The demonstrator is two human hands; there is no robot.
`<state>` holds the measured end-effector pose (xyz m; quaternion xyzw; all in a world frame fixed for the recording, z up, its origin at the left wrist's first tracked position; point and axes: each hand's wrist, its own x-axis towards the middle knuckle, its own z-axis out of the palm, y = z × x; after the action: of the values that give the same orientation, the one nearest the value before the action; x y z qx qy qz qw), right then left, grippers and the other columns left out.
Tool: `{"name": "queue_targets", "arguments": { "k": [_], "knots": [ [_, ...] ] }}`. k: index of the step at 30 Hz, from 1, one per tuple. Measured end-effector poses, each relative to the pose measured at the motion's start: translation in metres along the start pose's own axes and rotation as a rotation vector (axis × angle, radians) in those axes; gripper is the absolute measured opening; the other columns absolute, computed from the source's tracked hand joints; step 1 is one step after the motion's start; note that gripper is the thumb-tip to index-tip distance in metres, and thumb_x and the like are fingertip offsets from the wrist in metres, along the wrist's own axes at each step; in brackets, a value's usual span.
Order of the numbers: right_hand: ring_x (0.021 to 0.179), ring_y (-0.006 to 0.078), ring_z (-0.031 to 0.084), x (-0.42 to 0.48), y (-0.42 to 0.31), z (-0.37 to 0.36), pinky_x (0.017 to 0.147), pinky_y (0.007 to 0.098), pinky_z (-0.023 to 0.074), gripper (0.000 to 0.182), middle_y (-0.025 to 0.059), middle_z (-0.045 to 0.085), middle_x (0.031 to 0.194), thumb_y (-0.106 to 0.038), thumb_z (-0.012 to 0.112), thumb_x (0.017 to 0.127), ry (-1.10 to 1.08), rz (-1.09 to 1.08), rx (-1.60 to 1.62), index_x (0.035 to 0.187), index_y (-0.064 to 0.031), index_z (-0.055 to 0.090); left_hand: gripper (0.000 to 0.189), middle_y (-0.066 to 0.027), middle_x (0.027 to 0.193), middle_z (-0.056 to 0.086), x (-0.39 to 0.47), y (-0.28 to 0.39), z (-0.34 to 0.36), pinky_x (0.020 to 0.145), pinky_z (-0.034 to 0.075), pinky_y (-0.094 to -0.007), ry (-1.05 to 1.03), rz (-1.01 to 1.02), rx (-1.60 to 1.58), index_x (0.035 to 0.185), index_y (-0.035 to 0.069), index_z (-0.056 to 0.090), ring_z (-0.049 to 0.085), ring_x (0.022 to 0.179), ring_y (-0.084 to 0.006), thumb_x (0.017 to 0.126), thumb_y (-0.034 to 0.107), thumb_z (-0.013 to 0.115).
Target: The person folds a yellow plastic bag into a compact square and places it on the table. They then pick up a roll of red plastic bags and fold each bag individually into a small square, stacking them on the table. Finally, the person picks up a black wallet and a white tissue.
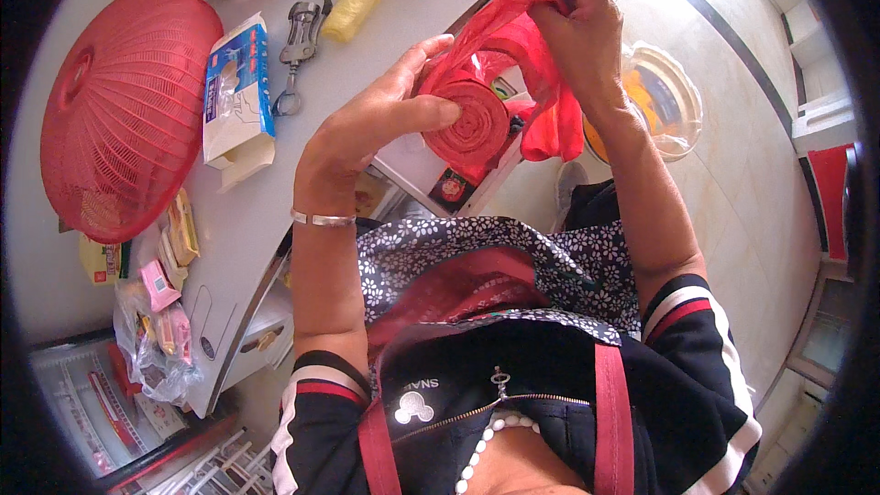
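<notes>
My left hand grips a thick roll of red plastic bags, its thumb pressed on the coiled end. From the roll a loose red strip stretches up to my right hand, which pinches the plastic between thumb and fingers. More red film hangs below my right hand. Both hands are above an open drawer at the counter's edge. A dark packet with a red picture shows inside it; the rest is largely hidden by the roll.
On the white counter are a red mesh food cover, a blue-and-white glove box, a metal corkscrew, a yellow bag roll and snack packets. A lined bin stands on the tiled floor to the right.
</notes>
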<state>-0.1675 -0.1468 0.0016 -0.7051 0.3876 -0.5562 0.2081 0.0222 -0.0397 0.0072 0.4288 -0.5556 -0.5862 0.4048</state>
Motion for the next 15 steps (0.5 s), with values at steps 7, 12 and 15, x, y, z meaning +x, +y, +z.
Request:
{"name": "queue_targets", "arguments": {
  "k": [7,12,15],
  "knots": [
    [0.059,0.006,0.042,-0.007,0.001,-0.003,0.056,0.0203,0.0386,0.015,-0.0018,0.046,0.062,-0.002,0.061,0.071,-0.109,0.026,-0.046,0.084,-0.0078,0.056,0.075,-0.0107,0.121,0.048,0.0,-0.003,-0.006,0.096,0.035,-0.0292,0.046,0.05,-0.297,0.132,-0.003,0.029,0.048,0.109,-0.016,0.074,0.03,0.061],
    [0.067,0.0149,0.058,-0.022,0.014,0.001,0.062,0.0255,0.0469,0.022,0.007,0.06,0.074,-0.01,0.064,0.073,-0.299,-0.087,0.02,0.094,-0.0097,0.062,0.061,-0.0081,0.114,0.052,0.01,-0.007,-0.012,0.092,0.04,-0.0309,0.192,0.061,-0.405,0.125,-0.001,0.039,0.051,0.104,-0.0151,0.077,0.031,0.058],
    [0.071,0.0209,0.064,-0.032,0.006,0.003,0.064,0.0287,0.0502,0.025,0.0138,0.064,0.081,-0.013,0.064,0.075,-0.397,-0.105,0.093,0.099,-0.0083,0.063,0.053,-0.0072,0.11,0.054,0.016,-0.015,-0.013,0.089,0.042,-0.0304,0.334,0.07,-0.21,0.12,0.002,0.044,0.052,0.101,-0.0141,0.078,0.032,0.057]
  ]
}}
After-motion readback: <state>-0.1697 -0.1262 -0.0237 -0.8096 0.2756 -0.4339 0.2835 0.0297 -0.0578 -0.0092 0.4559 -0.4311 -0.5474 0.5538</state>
